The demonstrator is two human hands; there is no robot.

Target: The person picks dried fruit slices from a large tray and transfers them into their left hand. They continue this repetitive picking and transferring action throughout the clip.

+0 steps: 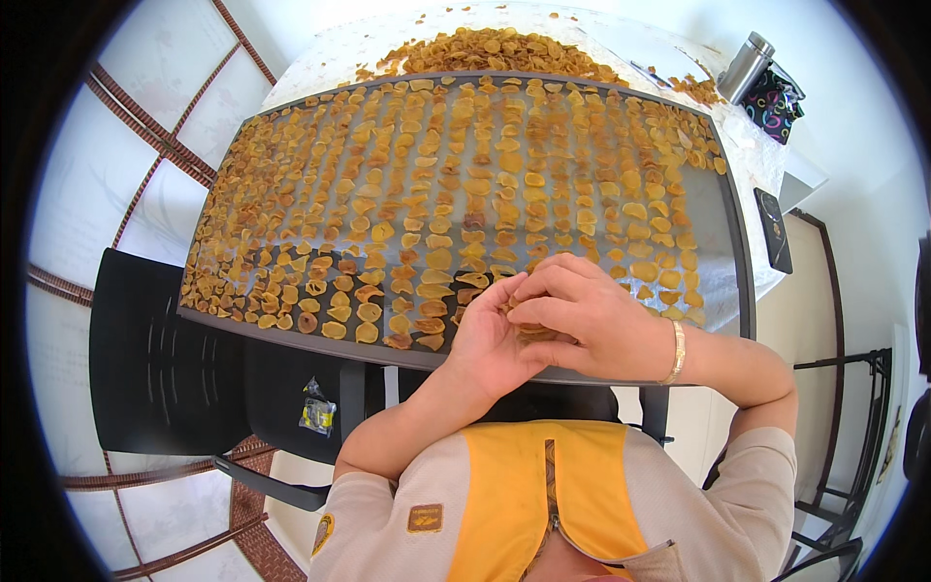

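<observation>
My left hand (pixel 484 338) is cupped with its palm up above the front edge of a dark-framed glossy panel. Thin, amber dried slices (pixel 537 332) show between my two hands. Over that palm curls my right hand (pixel 582 313), a gold-coloured bracelet (pixel 678 352) on its wrist. Its fingertips reach among the slices, and their grip is partly hidden. Beneath and beyond my hands, the panel (pixel 716 218) bears many similar slices (pixel 438 258) laid in rows running away from me. They are crowded together toward the left side.
Behind the panel is a heap of loose slices (pixel 502 54) on a pale-covered table (pixel 313 62). A pen (pixel 649 75), steel flask (pixel 747 67), patterned black pouch (pixel 774 105) and dark phone-like object (pixel 772 229) lie right. A black chair (pixel 167 356) holding small packets (pixel 317 413) stands left.
</observation>
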